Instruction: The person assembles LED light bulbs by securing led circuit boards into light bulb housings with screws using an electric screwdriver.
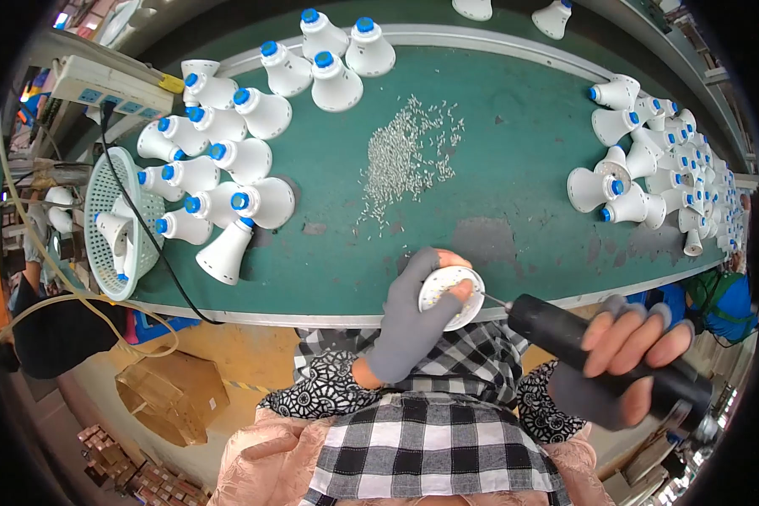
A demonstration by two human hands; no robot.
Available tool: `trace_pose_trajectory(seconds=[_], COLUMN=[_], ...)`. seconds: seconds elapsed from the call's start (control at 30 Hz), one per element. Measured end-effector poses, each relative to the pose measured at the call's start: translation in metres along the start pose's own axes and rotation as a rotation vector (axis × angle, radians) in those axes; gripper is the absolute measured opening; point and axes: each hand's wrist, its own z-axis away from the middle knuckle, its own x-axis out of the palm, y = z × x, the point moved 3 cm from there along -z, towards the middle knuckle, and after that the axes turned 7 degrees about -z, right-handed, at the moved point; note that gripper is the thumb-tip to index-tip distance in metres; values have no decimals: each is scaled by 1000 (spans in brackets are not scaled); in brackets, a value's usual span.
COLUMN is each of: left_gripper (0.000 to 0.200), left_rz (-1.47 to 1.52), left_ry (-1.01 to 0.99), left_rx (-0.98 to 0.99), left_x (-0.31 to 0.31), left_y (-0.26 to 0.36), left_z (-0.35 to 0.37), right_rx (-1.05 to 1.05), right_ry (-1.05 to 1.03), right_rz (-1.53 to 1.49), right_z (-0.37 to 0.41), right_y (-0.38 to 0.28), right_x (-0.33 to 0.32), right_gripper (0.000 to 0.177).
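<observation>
My left hand (413,316), in a grey fingerless glove, grips a white bulb housing (452,295) at the near edge of the green belt, its round LED plate facing up. My right hand (628,350), also gloved, is wrapped around a black electric screwdriver (594,354). The thin bit of the screwdriver touches the right side of the housing's plate. A pile of small silver screws (409,156) is scattered on the belt beyond the housing.
Several white bulb housings with blue caps (228,160) lie at the left of the green belt (514,152), more (649,169) crowd the right. A pale green basket (110,223) and power strip (101,84) sit at the left edge. A cardboard box (173,396) is on the floor.
</observation>
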Motion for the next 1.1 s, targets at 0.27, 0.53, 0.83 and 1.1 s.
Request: trace_pose_trajectory(seconds=[0.27,0.53,0.83,1.1], left_gripper=[67,72,59,56], left_rz=[520,-411,-365,-255], left_ry=[-180,-173,-224,-170], left_rx=[-139,154,99,54], left_x=[-6,-9,-10,-9], left_y=[7,35,42,28], left_z=[-1,-3,-4,-3], right_rx=[643,865,1040,962], right_ry=[297,365,465,422], right_rz=[272,-93,-330,-318], right_z=[3,31,37,35], right_y=[36,85,105,100], right_x=[-31,-35,-66,-54], right_gripper=[45,45,28,39])
